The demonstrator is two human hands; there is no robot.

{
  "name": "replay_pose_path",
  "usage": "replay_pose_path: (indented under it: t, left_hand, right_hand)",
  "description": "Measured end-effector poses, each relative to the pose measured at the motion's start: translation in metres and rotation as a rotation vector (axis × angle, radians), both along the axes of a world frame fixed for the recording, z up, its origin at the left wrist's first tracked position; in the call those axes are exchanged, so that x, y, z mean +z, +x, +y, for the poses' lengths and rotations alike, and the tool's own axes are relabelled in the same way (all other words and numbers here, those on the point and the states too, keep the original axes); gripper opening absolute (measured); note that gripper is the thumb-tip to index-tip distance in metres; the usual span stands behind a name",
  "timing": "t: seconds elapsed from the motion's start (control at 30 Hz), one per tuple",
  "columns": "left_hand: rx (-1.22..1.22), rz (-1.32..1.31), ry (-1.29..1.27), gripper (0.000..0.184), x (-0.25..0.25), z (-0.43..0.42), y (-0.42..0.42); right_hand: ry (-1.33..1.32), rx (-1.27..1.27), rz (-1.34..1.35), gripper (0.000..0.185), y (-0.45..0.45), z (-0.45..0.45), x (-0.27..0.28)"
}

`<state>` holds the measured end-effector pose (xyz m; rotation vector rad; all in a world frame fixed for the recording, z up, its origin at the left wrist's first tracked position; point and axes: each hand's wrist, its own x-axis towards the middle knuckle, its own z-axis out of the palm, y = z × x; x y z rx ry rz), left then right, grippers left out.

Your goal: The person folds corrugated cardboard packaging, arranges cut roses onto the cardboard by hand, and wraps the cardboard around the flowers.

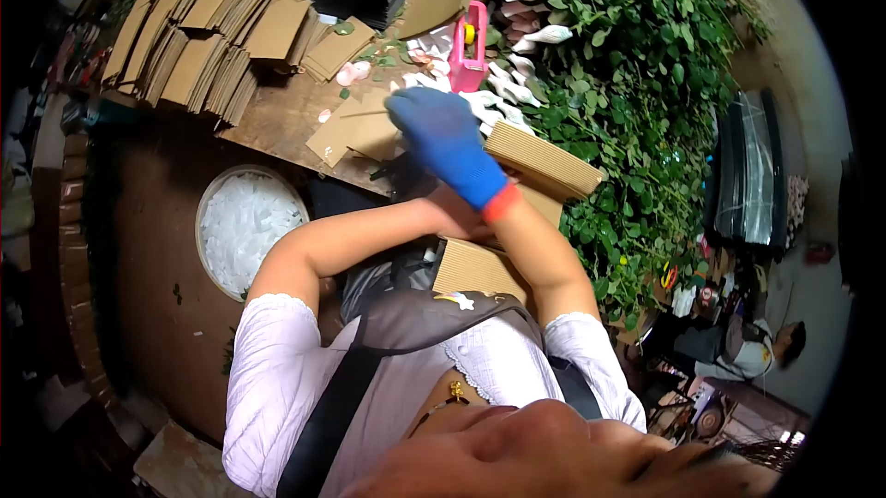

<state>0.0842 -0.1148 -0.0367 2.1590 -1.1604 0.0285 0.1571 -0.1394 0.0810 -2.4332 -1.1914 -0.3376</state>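
Note:
My right hand (443,133), in a blue glove with an orange-red cuff, crosses over my left wrist. Its fingers look curled, somewhat blurred, beside flat brown cardboard pieces (334,140) on the bench; what they hold, if anything, is hidden. Bare and mostly covered by the right forearm, my left hand (459,212) lies against corrugated cardboard, its fingers hidden. One corrugated cardboard sheet (544,158) shows just right of the glove, and another corrugated piece (475,269) is near my lap. A pink tape dispenser (469,50) with a yellow core stands beyond the glove.
Leafy green stems (637,92) with white-wrapped heads (535,36) are heaped at the right. Stacked cardboard pieces (208,60) fill the wooden bench's far left. A round tub (249,230) of white pieces stands on the floor at left. Another person (743,346) is in the right background.

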Motion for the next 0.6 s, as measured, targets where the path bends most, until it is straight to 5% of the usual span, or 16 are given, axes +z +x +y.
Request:
replay_pose_path:
  t: [0.03, 0.1, 0.23, 0.33, 0.5, 0.6]
  left_hand:
    - [-0.042, -0.033, -0.072, 0.059, 0.018, 0.007, 0.001]
    - [-0.104, 0.334, 0.339, 0.054, 0.034, 0.006, 0.002]
    - [-0.031, 0.094, -0.005, 0.053, 0.036, 0.004, 0.001]
    - [0.009, -0.177, 0.039, 0.055, 0.027, 0.006, 0.0]
    - [-0.004, -0.198, -0.021, 0.042, 0.015, 0.024, 0.004]
    - [0.31, -0.26, -0.208, 0.033, 0.006, 0.045, -0.006]
  right_hand:
    - [0.284, 0.019, -0.051, 0.015, -0.017, -0.024, 0.019]
    - [0.328, -0.104, 0.158, 0.022, -0.052, -0.082, 0.042]
    - [0.592, -0.516, 1.013, 0.02, -0.1, -0.176, -0.005]
    - [0.289, -0.642, 1.235, 0.027, -0.105, -0.205, -0.023]
    - [0.271, -0.66, 1.3, 0.034, -0.094, -0.199, -0.04]
    - [0.034, -0.636, 1.151, 0.041, -0.086, -0.193, -0.027]
